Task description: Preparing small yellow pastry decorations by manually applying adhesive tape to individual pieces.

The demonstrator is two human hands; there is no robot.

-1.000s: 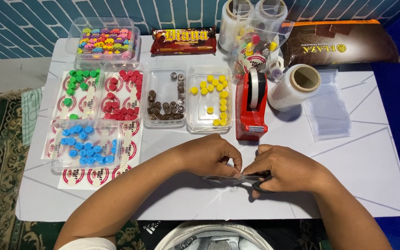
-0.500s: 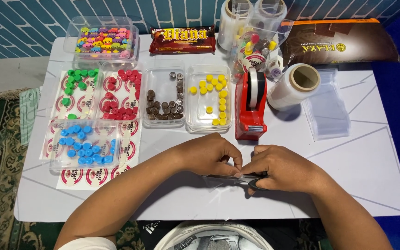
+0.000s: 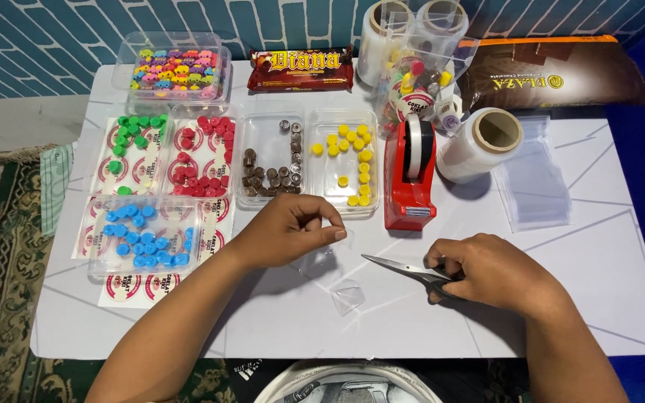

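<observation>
My left hand (image 3: 291, 230) hovers over the white table (image 3: 606, 298), fingers pinched on a small clear plastic piece (image 3: 330, 254) that hangs below the fingertips. A second clear plastic scrap (image 3: 348, 295) lies on the table just below it. To the right, my right hand (image 3: 490, 272) holds a pair of scissors (image 3: 401, 267) by the dark handles. The closed blades point left toward the left hand, low over the table.
Clear trays hold green (image 3: 132, 138), red (image 3: 199, 153), blue (image 3: 147, 239), brown (image 3: 270, 175) and yellow (image 3: 349, 160) round pieces, and mixed colours (image 3: 173, 67). A red tape dispenser (image 3: 409, 179), plastic film rolls (image 3: 479, 142), clear bags (image 3: 535, 183) and chocolate packs (image 3: 300, 67) stand behind.
My hands were together at the table's front, working the scissors on the plastic. They have parted: the left lifted away with a clear piece, the right drew the scissors rightward.
</observation>
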